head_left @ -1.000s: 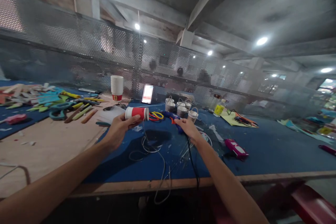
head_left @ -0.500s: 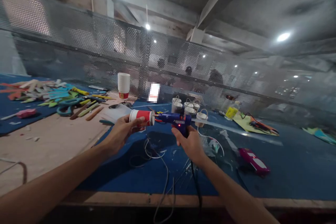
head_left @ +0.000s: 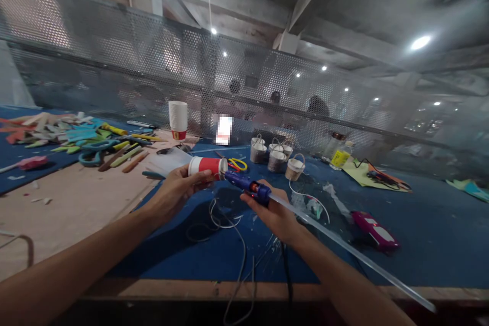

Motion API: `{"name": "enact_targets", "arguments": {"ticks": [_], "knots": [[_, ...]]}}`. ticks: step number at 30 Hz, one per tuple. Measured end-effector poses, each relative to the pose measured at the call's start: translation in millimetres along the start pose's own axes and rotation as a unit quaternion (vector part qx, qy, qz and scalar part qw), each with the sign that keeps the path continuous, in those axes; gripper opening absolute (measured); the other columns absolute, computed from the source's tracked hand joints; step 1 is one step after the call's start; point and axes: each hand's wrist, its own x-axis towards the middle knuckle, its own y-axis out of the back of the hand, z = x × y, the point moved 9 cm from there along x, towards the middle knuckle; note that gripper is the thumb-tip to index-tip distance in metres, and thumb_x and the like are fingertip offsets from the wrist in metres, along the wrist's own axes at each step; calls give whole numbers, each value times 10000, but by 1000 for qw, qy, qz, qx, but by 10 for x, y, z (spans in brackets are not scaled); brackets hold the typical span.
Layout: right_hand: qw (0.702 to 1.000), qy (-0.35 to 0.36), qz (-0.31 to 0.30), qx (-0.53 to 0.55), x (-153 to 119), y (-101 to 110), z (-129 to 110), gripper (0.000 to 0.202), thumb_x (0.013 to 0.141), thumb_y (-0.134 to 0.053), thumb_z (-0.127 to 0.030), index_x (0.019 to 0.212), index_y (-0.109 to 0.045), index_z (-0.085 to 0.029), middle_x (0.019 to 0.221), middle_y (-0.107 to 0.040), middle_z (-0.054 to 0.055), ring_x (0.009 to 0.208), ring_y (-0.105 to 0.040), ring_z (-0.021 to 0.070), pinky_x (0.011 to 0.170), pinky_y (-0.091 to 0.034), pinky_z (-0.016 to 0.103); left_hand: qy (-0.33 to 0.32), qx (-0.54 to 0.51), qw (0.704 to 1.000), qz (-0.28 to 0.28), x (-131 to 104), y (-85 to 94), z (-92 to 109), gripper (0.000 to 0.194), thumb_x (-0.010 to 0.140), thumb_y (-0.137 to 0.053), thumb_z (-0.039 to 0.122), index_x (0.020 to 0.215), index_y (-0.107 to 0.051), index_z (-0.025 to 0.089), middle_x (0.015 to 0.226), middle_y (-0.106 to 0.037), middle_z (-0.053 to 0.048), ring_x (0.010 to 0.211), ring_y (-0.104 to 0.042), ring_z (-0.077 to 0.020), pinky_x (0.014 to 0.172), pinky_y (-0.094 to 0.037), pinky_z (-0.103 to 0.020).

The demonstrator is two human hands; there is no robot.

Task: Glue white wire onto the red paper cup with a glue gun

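A red and white paper cup (head_left: 206,167) lies sideways in my left hand (head_left: 176,191), its base end turned to the right. My right hand (head_left: 277,209) is closed around a blue hot glue gun (head_left: 244,183). A long clear glue stick (head_left: 351,249) sticks out of the gun's back and slants down to the right over my forearm. The gun's nozzle is at the right end of the cup; whether it touches is hidden. A loose white cord (head_left: 242,244) lies on the blue table below my hands.
Several small cups with cord handles (head_left: 275,157) stand behind the gun. A stack of white cups (head_left: 178,119), blue-handled scissors (head_left: 91,157) and coloured sticks (head_left: 124,157) lie left. Yellow-handled scissors (head_left: 239,164), a bottle (head_left: 340,157) and a magenta device (head_left: 374,230) are farther right.
The glue gun has swung: its back end dropped toward me, and the glue stick points down to the right. The yellow scissors' handles now show. My left hand still holds the cup.
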Motion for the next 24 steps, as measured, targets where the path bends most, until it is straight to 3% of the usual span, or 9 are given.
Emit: {"name": "enact_targets", "arguments": {"ticks": [7, 24], "knots": [[999, 20, -8, -35, -21, 13, -60, 197, 919, -599, -427, 977, -630, -242, 773, -655, -14, 648, -587, 143, 604, -409, 261, -6, 18, 1000, -2, -17, -25, 19, 229, 749, -808, 259, 938, -728, 159, 907, -766, -57, 812, -697, -174, 758, -545, -260], [997, 34, -22, -65, -34, -25, -68, 214, 936, -571, -443, 961, -590, -232, 761, -659, -15, 642, -605, 146, 590, -387, 235, -15, 24, 999, -14, -4, -3, 13, 227, 768, -799, 281, 962, -738, 180, 920, -747, -40, 830, -671, -169, 733, -546, -251]]}}
